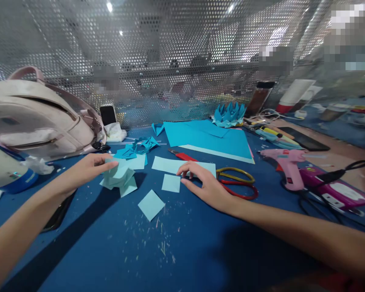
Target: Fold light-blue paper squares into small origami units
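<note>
My left hand [89,168] rests its fingertips on a pile of folded light-blue paper pieces [119,178] on the blue table. My right hand [205,184] lies flat with fingers spread, its fingertips at the edge of a small light-blue paper square [171,183] and over a pale blue paper strip [170,164]. Another small square [151,205] lies nearer to me. Scissors with red and yellow handles [235,182] sit just right of my right hand. Neither hand grips anything.
A pink-white bag [39,115] stands at the left, a phone [108,114] behind it. Large blue sheets [213,140] and a folded blue paper crown [229,114] lie at the back. A pink glue gun [284,164], pens and cables crowd the right.
</note>
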`<state>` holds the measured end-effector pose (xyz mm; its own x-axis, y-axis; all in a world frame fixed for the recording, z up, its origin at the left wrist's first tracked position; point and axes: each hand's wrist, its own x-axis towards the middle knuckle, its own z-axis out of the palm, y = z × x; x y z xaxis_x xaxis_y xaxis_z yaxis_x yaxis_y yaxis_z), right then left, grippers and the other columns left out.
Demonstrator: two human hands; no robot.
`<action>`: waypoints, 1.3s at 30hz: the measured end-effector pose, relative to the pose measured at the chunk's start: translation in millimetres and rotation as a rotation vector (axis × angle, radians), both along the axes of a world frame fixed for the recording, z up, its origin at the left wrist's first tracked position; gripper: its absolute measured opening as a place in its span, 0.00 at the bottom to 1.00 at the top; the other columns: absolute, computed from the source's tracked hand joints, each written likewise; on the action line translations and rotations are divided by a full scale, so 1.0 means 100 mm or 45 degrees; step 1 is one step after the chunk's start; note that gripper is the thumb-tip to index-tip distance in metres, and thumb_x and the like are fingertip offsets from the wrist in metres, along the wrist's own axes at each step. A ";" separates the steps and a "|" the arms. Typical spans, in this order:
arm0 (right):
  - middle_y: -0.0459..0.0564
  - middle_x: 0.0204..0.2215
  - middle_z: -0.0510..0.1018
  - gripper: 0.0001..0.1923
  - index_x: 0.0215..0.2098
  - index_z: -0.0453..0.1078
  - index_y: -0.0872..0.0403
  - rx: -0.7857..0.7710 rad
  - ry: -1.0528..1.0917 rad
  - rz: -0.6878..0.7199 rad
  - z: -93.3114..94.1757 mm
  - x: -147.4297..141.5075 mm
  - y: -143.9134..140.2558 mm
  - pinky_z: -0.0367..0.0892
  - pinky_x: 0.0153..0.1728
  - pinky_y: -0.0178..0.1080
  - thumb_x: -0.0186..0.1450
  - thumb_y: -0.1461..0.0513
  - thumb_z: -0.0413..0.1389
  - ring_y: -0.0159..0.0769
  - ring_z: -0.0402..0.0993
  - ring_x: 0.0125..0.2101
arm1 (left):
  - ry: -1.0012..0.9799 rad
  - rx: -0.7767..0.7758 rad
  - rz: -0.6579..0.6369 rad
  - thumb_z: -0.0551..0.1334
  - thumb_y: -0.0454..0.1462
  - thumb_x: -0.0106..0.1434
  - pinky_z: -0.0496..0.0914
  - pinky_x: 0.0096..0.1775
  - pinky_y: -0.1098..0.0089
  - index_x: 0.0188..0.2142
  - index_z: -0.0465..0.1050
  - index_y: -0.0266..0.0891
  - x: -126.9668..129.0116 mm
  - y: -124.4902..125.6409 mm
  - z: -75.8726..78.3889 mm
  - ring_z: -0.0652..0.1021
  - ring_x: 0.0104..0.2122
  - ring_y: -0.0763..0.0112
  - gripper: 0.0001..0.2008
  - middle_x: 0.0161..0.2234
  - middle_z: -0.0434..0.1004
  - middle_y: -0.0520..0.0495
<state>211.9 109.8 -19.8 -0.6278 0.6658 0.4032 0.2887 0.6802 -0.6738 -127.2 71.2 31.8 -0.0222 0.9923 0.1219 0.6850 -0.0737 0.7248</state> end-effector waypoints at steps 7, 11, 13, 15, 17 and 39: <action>0.53 0.51 0.73 0.13 0.52 0.66 0.51 0.125 -0.153 0.075 -0.03 0.00 -0.01 0.63 0.56 0.48 0.69 0.63 0.51 0.42 0.68 0.53 | 0.377 0.229 0.045 0.59 0.45 0.63 0.60 0.51 0.56 0.45 0.72 0.38 0.13 -0.05 -0.20 0.69 0.47 0.51 0.15 0.46 0.70 0.40; 0.54 0.51 0.73 0.13 0.51 0.67 0.51 0.212 -0.137 0.001 -0.06 -0.01 0.01 0.63 0.56 0.50 0.68 0.64 0.51 0.44 0.68 0.54 | 0.389 0.134 -0.300 0.60 0.44 0.64 0.62 0.49 0.59 0.39 0.74 0.43 0.71 -0.29 -0.34 0.72 0.44 0.57 0.10 0.41 0.73 0.46; 0.54 0.52 0.73 0.13 0.51 0.66 0.51 0.237 -0.140 -0.029 -0.07 -0.01 0.01 0.62 0.57 0.51 0.68 0.64 0.51 0.44 0.67 0.55 | 0.371 0.073 -0.395 0.64 0.43 0.61 0.62 0.47 0.59 0.37 0.74 0.43 0.91 -0.38 -0.39 0.72 0.42 0.58 0.08 0.40 0.73 0.47; 0.54 0.52 0.73 0.14 0.51 0.66 0.51 0.240 -0.143 -0.049 -0.07 -0.01 0.02 0.63 0.56 0.51 0.68 0.64 0.51 0.45 0.67 0.55 | 0.339 0.025 -0.423 0.64 0.41 0.61 0.62 0.47 0.58 0.32 0.72 0.41 0.98 -0.40 -0.38 0.72 0.41 0.59 0.06 0.38 0.73 0.48; 0.54 0.52 0.73 0.14 0.51 0.66 0.51 0.235 -0.147 -0.054 -0.06 -0.01 0.02 0.63 0.56 0.51 0.68 0.64 0.51 0.45 0.68 0.54 | 0.290 -0.030 -0.431 0.61 0.41 0.63 0.63 0.44 0.61 0.29 0.70 0.41 0.94 -0.37 -0.31 0.73 0.38 0.61 0.08 0.35 0.73 0.49; 0.56 0.59 0.67 0.28 0.62 0.59 0.54 0.072 -0.513 0.276 0.14 -0.14 0.09 0.62 0.56 0.47 0.66 0.61 0.59 0.45 0.63 0.58 | 0.340 -0.049 -0.388 0.59 0.38 0.60 0.66 0.35 0.69 0.47 0.73 0.43 0.38 -0.19 -0.10 0.75 0.32 0.64 0.15 0.33 0.77 0.49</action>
<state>198.3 119.3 -5.9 -0.8642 0.4860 0.1300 0.3674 0.7862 -0.4969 -89.0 52.4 22.1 0.3012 0.9525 0.0457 0.8007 -0.2787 0.5304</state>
